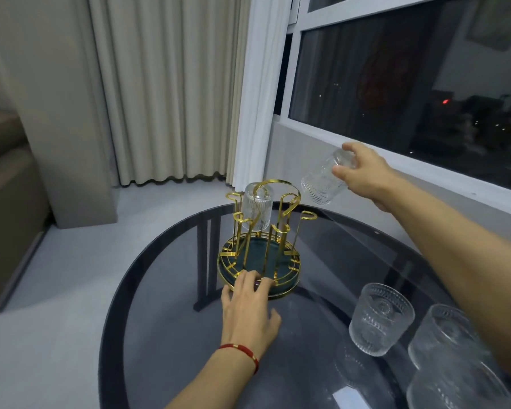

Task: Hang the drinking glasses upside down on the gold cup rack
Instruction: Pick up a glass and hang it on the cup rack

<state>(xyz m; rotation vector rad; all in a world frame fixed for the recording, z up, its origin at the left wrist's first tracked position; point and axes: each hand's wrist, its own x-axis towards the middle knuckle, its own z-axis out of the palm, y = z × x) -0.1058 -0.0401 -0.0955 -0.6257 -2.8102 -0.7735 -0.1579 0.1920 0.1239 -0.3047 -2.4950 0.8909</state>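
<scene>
The gold wire cup rack with a dark green round base [258, 261] stands on the round dark glass table [165, 290], toward its far side and well inside the rim. One clear ribbed drinking glass [256, 206] hangs upside down on a far peg of the rack; the other pegs are bare. The left hand [250, 309] rests with spread fingers on the near rim of the rack's base, holding nothing. The right hand [363, 175] grips a second clear ribbed glass [326, 180] by its base, tilted with the mouth pointing down and left, in the air to the right of the rack and apart from it. Three more clear ribbed glasses sit at the table's near right: an upright glass [381, 318], a second glass [446, 338] beside it, and a third glass [452, 388] at the picture's lower edge. Open table surface lies left of and near to the rack.
</scene>
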